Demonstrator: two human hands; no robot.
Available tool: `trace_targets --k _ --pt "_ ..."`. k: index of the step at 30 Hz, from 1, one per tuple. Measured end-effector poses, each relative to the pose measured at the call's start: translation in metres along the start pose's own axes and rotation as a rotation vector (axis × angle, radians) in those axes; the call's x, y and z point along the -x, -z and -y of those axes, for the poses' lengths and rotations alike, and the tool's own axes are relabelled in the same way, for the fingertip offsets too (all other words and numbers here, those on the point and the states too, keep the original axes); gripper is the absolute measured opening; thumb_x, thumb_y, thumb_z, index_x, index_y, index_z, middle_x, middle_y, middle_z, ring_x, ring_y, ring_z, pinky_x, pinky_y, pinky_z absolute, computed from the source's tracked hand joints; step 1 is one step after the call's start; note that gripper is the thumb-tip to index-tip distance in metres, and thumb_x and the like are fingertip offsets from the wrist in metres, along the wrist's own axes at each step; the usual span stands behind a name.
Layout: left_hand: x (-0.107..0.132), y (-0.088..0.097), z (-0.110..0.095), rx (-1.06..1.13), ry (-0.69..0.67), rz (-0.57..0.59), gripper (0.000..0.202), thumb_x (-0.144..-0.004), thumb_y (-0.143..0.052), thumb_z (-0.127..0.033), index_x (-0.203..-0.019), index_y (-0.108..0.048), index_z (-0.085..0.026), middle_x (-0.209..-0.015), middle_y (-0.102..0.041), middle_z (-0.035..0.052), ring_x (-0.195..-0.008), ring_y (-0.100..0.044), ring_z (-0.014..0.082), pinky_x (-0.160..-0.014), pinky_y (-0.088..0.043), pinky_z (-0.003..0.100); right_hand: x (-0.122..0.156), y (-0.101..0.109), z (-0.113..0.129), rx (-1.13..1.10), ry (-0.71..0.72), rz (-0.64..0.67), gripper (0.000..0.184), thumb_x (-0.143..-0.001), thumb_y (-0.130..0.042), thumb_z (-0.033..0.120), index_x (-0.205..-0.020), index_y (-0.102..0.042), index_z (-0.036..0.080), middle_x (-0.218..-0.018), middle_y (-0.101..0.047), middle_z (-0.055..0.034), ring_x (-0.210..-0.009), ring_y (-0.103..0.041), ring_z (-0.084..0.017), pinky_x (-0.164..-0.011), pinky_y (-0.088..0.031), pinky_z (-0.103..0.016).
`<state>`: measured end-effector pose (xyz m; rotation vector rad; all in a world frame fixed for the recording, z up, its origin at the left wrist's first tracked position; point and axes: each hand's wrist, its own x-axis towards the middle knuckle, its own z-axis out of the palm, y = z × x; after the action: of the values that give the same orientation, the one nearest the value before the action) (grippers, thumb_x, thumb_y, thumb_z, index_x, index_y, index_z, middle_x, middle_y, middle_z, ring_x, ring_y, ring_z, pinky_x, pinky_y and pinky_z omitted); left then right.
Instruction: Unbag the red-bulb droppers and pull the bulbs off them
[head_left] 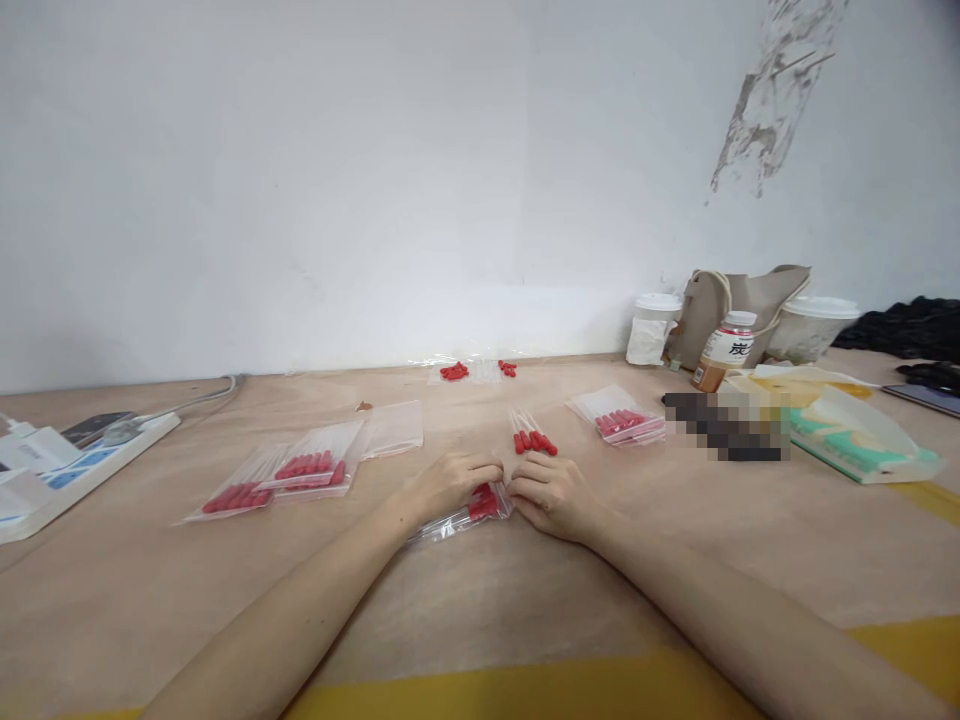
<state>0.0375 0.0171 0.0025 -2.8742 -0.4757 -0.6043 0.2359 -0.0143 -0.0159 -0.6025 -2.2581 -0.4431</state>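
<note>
Clear baggie [456, 521], left hand [454, 482] at 11 o'clock, right hand [553, 492] at 3, fingers bunched, can't tell if pinching tbh.

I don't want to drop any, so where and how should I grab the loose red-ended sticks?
Probably pinch the loose sticks together by their red ends, squeezing from left and right and coming from the near side. They lie in a bunch with those ends facing you, and the ends look thicker than the pale stems, which point toward the wall.

Head view, forward and down across table [480, 610]
</note>
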Motion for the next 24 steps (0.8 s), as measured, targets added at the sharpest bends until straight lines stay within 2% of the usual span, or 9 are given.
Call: trace_targets --k 5,11,15,20,24 --pt "-0.003 0.005 -0.006 0.009 0.038 0.048 0.021 -0.088 -0.034 -0.012 -0.085 -0.055 -0.015 -0.087 -0.060 0.0026 -0.076 -0.056 0.0107 -0.068 -0.042 0.021 -0.001 -0.005 0.000 0.049 0.031 -0.032 0.016 -0.080 -0.049 0.015 -0.068 -0.060 0.019 -0.071 -0.060 -0.0003 -0.065 -0.043 -0.012 -0.057 -0.034 -0.024" --pt "-0.009 0.015 -0.005 -0.154 -0.072 0.136 0.017 -0.088 -0.039 -0.013 -0.093 -0.055 -0.017 -0.102 -0.059 0.0037 -0.090 -0.054 0.0147 -0.078 -0.040 0.027 0.002 -0.008 -0.002 0.111 0.080 0.004 0.021 -0.082 -0.045 0.011 -0.069 -0.059 0.018 -0.069 -0.059 0.0000 -0.066 -0.043 -0.012 -0.057 -0.032 -0.025" --pt "-0.010 0.011 -0.002 -0.241 -0.160 0.137 0.024 -0.089 -0.037 -0.014 -0.074 -0.055 -0.016 -0.081 -0.060 0.0015 -0.075 -0.053 0.0128 -0.069 -0.039 0.026 -0.001 -0.006 -0.001 0.170 0.137 0.023 0.027 -0.084 -0.040 0.009 -0.063 -0.056 0.016 -0.064 -0.055 -0.0005 -0.065 -0.043 -0.012 -0.055 -0.030 -0.026" --pt "-0.007 0.006 0.000 -0.256 -0.234 0.142 0.022 -0.090 -0.038 -0.014 -0.074 -0.053 -0.017 -0.080 -0.059 0.0010 -0.075 -0.051 0.0120 -0.070 -0.037 0.026 -0.006 -0.002 0.000 0.183 0.261 0.086 0.030 -0.087 -0.036 0.009 -0.063 -0.054 0.015 -0.065 -0.054 -0.0001 -0.066 -0.045 -0.011 -0.059 -0.032 -0.025" --pt "-0.008 0.008 -0.001 -0.238 -0.258 0.139 0.023 -0.090 -0.037 -0.013 -0.073 -0.052 -0.017 -0.078 -0.059 0.0001 -0.072 -0.052 0.0109 -0.071 -0.037 0.025 -0.006 -0.004 -0.001 0.164 0.272 0.147 0.031 -0.088 -0.034 0.010 -0.064 -0.054 0.016 -0.066 -0.055 0.0000 -0.064 -0.045 -0.010 -0.060 -0.034 -0.025"
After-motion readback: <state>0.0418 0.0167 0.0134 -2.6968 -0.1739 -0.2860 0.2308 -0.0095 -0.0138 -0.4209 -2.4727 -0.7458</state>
